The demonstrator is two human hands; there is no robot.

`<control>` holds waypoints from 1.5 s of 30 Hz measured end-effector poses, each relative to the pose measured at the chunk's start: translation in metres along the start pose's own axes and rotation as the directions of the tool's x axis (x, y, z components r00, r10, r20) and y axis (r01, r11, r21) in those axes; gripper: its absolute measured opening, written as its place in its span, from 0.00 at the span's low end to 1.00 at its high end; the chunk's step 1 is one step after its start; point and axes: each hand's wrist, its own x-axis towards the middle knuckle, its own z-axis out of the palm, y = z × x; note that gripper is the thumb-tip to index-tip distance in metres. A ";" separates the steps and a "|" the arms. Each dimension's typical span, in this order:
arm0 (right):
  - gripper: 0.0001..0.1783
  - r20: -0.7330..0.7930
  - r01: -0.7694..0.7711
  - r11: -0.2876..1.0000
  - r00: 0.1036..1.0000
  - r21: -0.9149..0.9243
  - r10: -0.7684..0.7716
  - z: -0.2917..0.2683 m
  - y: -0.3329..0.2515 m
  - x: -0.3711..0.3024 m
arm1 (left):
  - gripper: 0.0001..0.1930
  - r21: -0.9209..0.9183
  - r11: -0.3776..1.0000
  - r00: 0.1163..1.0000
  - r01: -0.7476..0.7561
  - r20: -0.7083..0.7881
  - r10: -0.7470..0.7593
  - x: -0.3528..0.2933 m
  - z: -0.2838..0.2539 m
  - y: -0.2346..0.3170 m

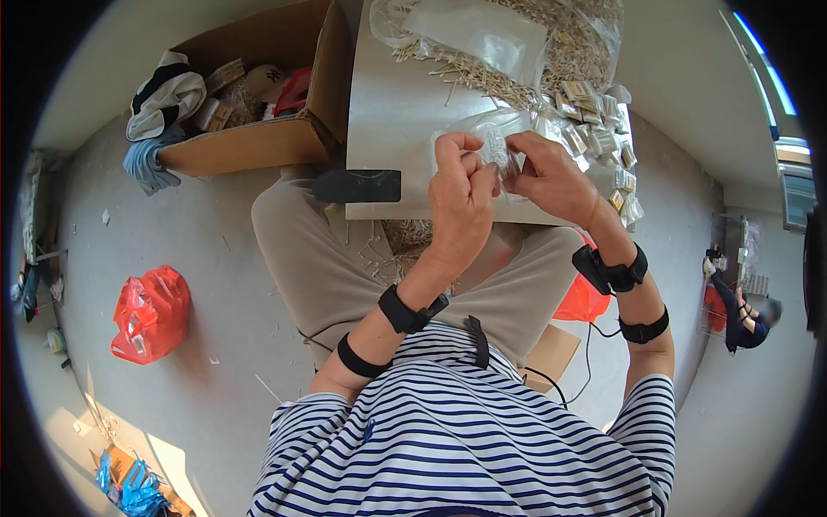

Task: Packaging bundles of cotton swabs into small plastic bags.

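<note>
Head view — above the near part of the pale table [379, 103], the right hand [556, 183] holds a crinkled clear plastic bag [493, 142] in a narrow pinch, while the left hand [460, 194] bends its fingers at the other side of the plastic, their exact hold hidden. Just beyond the bag lies a heap of loose cotton swabs [474, 79] — small clear-wrapped swab packs [603, 142] cluster to its right, and an open cardboard box [250, 148] stands left of the table.

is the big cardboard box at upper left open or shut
Open: the cardboard box shows its inside, with a red item visible in it.
</note>
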 end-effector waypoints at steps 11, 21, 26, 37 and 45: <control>0.22 0.607 -0.190 0.976 0.766 -0.102 0.212 0.011 0.022 0.037 | 0.12 0.215 0.946 0.968 -0.243 -0.005 0.250 0.001 0.012 0.000; 0.23 0.568 0.476 0.836 0.781 -0.272 -0.260 0.049 0.094 0.043 | 0.12 0.090 0.969 0.970 -0.230 -0.065 0.236 0.007 0.007 -0.004; 0.23 0.574 0.404 0.883 0.792 -0.237 -0.208 0.057 0.099 0.045 | 0.11 0.051 0.973 0.972 -0.223 -0.069 0.226 0.006 0.009 -0.009; 0.24 0.561 0.232 0.958 0.821 -0.169 -0.100 0.063 0.105 0.044 | 0.13 0.088 0.984 0.987 -0.154 -0.036 0.158 0.002 0.004 -0.005; 0.23 0.577 0.375 0.847 0.810 -0.377 -0.102 0.079 0.075 0.062 | 0.14 0.242 0.970 0.994 0.004 0.106 -0.030 -0.020 -0.009 -0.005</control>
